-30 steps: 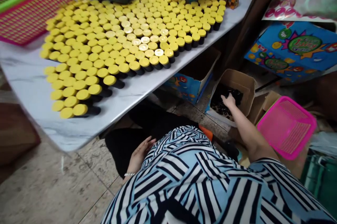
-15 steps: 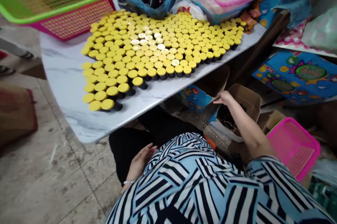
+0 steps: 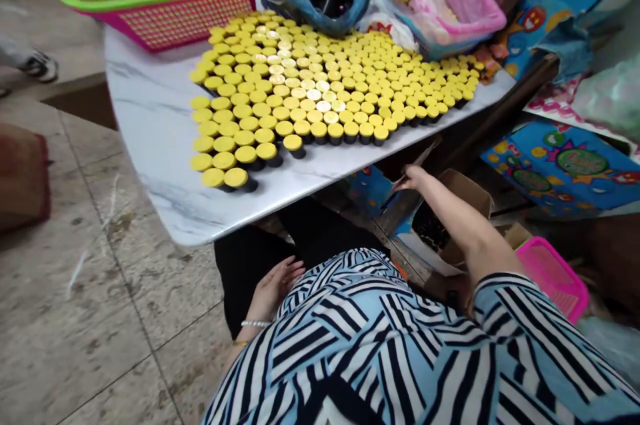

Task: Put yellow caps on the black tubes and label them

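Well, the left hand (image 3: 274,290) lies open by the lap, fingers spread, a beaded bracelet (image 3: 256,323) on its wrist. Above it, black tubes with yellow caps (image 3: 300,85) stand in close rows on the marble table (image 3: 150,138). The right arm (image 3: 460,225) reaches out below the table's edge, the right hand (image 3: 413,178) curled beside a thin dark strip (image 3: 423,158); whether it grips this, I cannot tell. Beneath lies a cardboard box (image 3: 467,193) of dark pieces (image 3: 427,226). Further right, a blue printed carton (image 3: 565,172) bears lettering too small to read.

Glossy marble tabletop (image 3: 155,132), smooth yellow plastic caps (image 3: 300,78), matt stone floor tiles (image 3: 75,318)
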Demonstrator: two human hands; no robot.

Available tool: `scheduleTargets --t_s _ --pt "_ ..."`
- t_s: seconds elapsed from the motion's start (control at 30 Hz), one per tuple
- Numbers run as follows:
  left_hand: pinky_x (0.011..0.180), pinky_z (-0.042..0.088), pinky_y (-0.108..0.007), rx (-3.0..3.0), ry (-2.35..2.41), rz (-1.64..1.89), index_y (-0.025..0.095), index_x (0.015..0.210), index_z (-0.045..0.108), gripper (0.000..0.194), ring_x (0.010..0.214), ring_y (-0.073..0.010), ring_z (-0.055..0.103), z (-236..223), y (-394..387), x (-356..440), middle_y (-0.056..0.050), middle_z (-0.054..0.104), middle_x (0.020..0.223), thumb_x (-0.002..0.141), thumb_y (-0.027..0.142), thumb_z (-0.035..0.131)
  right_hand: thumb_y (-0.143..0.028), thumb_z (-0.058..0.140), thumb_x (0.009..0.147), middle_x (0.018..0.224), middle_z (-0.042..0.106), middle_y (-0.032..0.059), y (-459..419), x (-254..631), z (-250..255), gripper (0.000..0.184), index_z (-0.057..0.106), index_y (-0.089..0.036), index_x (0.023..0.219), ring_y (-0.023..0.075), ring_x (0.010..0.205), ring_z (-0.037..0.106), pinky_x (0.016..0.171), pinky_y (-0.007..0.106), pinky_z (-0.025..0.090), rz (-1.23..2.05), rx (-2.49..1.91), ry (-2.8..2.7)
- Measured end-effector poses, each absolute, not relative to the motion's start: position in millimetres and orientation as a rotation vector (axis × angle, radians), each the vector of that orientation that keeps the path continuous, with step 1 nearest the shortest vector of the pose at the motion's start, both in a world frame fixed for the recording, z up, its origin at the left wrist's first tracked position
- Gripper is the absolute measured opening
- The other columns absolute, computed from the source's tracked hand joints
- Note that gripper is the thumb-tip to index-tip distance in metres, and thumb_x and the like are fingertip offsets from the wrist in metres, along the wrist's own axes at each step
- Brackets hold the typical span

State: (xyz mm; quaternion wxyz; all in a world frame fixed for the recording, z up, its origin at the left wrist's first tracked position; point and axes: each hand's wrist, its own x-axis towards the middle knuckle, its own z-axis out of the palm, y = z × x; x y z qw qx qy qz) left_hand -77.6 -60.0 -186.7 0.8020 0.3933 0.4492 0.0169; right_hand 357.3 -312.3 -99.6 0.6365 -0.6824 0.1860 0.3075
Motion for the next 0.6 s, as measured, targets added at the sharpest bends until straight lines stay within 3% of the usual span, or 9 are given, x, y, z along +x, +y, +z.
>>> scheduleTargets --t_s 0.17,0.37,0.5,0.6 --pt "0.088 0.061 -0.03 0.768 0.911 0.01 0.014 0.135 0.06 0.047 0.102 -0.021 0.073 -198 -59 -89 -0.016 0.071 0.124 0.092 0.03 0.069 -0.003 0.051 0.074 0.082 0.065 0.0053 -330 280 -84 0.029 0.051 -0.018 0.099 0.0247 0.081 0.072 0.07 0.057 0.065 0.793 -1.59 0.52" --pt "0.091 0.061 -0.032 0.69 0.848 -0.025 0.014 0.138 0.058 0.05 0.108 -0.0234 0.072 -205 -50 -92 -0.017 0.069 0.128 0.091 0.031 0.069 -0.002 0.053 0.068 0.075 0.066 0.0022 -406 213 -19 0.04 0.057 -0.017 0.105 0.0205 0.07 0.07 0.067 0.045 0.067 0.582 -1.803 0.546" --pt "0.089 0.062 -0.033 0.634 0.774 -0.146 0.015 0.137 0.059 0.05 0.109 -0.0257 0.072 -214 -40 -83 -0.018 0.07 0.126 0.09 0.029 0.07 0.0 0.057 0.067 0.057 0.06 0.0005 -449 222 50 0.033 0.066 -0.009 0.097 0.0169 0.052 0.062 0.054 0.03 0.06 0.492 -2.109 0.62" --pt "0.089 0.063 -0.034 0.592 0.72 -0.242 0.017 0.137 0.058 0.049 0.111 -0.027 0.072 -221 -34 -73 -0.018 0.069 0.127 0.091 0.03 0.069 0.003 0.06 0.068 0.058 0.064 0.0041 -474 237 113 0.028 0.071 -0.004 0.092 0.0137 0.047 0.058 0.051 0.023 0.049 0.446 -2.396 0.672"
